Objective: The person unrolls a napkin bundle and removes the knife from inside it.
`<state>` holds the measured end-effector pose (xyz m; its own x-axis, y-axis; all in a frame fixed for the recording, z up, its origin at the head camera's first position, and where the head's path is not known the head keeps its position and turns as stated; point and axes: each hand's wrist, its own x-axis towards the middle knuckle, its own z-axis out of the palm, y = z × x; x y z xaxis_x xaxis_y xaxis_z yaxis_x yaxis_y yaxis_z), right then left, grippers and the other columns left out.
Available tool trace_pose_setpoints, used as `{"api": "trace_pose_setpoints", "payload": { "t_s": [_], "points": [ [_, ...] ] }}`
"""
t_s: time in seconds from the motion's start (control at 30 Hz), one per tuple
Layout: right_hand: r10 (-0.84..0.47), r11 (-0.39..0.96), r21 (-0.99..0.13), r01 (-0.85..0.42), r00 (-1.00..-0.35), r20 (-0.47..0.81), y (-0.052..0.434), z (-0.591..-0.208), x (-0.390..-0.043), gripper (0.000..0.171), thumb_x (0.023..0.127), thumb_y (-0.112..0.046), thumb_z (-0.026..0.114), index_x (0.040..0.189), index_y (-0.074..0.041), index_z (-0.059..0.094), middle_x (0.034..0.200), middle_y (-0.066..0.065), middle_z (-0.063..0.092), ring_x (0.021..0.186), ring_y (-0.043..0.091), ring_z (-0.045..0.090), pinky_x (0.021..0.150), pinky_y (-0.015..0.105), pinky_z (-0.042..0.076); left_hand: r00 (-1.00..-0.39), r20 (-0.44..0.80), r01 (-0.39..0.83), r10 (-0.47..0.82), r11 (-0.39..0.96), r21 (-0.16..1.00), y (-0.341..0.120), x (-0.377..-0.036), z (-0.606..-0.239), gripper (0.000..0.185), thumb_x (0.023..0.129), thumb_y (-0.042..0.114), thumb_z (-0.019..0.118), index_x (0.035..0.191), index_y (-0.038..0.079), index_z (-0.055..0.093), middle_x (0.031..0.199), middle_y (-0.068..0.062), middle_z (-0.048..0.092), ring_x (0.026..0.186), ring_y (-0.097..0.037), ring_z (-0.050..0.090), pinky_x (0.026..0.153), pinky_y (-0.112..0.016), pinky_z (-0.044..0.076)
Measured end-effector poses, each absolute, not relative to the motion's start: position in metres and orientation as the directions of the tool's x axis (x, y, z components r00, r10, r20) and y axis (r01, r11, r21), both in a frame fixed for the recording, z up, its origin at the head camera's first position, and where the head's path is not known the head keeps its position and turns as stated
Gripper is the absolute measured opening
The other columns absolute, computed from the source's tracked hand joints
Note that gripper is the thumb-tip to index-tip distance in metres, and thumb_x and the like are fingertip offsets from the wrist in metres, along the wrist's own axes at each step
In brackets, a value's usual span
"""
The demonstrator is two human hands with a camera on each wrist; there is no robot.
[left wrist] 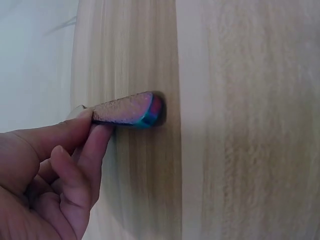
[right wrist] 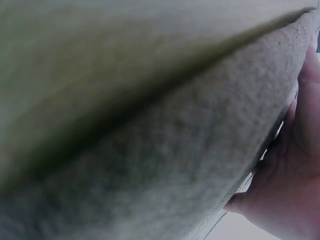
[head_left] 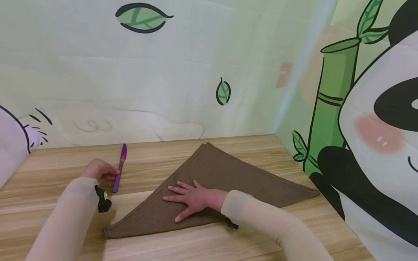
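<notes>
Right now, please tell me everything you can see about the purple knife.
The purple knife lies flat on the wooden table, left of the folded brown cloth and apart from it, tip pointing toward the wall. It looks like iridescent metal, purple with orange and teal tints. The left hand pinches its handle end between thumb and fingers.

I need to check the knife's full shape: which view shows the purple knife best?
The head view: the whole purple knife lies on the table beside the left hand. The left wrist view shows only its handle end, pinched. The right wrist view shows none.
</notes>
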<state>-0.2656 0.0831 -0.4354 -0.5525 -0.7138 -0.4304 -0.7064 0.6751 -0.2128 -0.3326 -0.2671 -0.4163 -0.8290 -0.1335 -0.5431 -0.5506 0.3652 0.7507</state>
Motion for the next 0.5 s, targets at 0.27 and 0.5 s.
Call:
{"api": "trace_pose_setpoints", "payload": {
  "t_s": [0.27, 0.5],
  "points": [
    [-0.714, 0.676, -0.211, -0.707, -0.555, -0.427, 0.0819, -0.4372, -0.2660, 0.081, 0.097, -0.059, 0.059, 0.163, -0.044, 0.015, 0.175, -0.012, -0.001, 0.164, 0.019, -0.007, 0.129, 0.066, 0.004, -0.852, -0.499, -0.506, -0.157, 0.486, 0.712, -0.2632, -0.3373, -0.4164, 0.015, 0.090, -0.008, 0.067, 0.077, -0.003, 0.062, 0.054, 0.000, 0.062, 0.049, -0.007, 0.063, 0.056, -0.019, 0.058],
    [-0.716, 0.673, -0.207, -0.710, -0.554, -0.424, 0.0794, -0.4396, -0.2661, 0.081, 0.097, -0.061, 0.059, 0.163, -0.045, 0.015, 0.175, -0.013, 0.000, 0.164, 0.019, -0.007, 0.129, 0.066, 0.005, -0.857, -0.494, -0.488, -0.145, 0.534, 0.690, -0.2662, -0.3358, -0.4169, 0.015, 0.090, -0.007, 0.068, 0.076, -0.003, 0.063, 0.053, 0.000, 0.063, 0.048, -0.006, 0.063, 0.055, -0.018, 0.057]
  ]
}}
